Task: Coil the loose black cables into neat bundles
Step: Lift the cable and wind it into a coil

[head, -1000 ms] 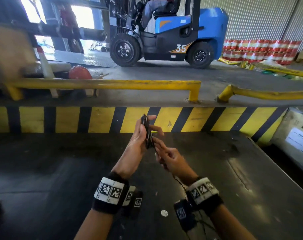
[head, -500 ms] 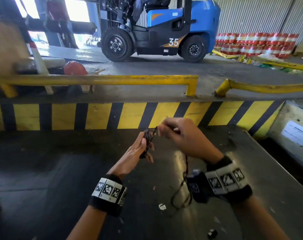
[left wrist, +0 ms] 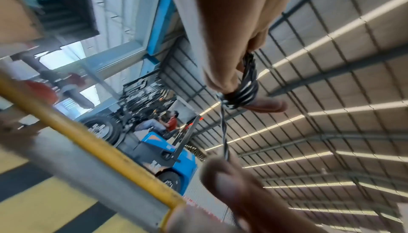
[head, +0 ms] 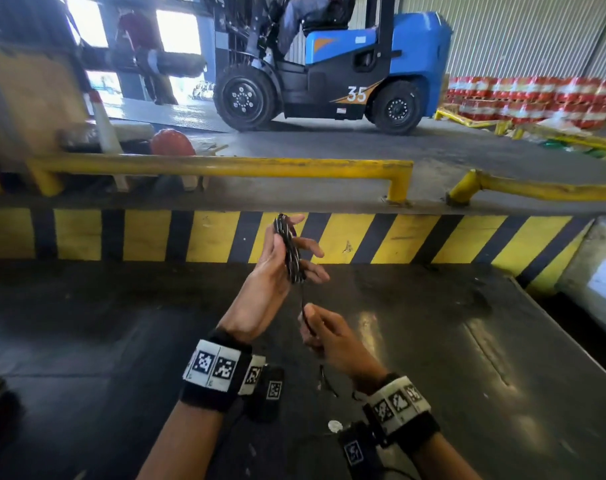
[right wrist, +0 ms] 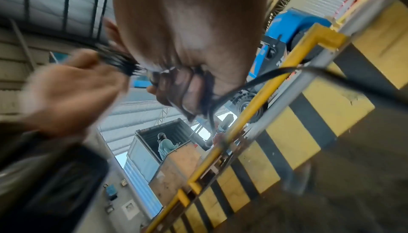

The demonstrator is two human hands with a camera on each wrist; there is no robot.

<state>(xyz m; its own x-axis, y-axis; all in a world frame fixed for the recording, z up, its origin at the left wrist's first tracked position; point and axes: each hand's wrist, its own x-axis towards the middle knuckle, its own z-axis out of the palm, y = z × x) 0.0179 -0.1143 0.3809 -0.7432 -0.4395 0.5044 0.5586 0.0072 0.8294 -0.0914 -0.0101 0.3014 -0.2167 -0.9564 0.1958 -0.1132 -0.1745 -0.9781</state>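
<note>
Your right hand [head: 329,336] has dropped from beside the coil [head: 291,251] to below it, fingers curled, pinching the cable tail [head: 302,299]. Your left hand [head: 277,261] grips the coil upright, fingers partly extended, above the dark floor [head: 468,341]. Beyond the yellow rail [head: 225,164] stands a forklift [head: 329,64].

cable [head: 303,308] tail: lost below the right hand [head: 332,341]
right wrist view: smeared, fingers [right wrist: 187,86] indistinct
forklift [head: 329,64] top: cropped
</note>
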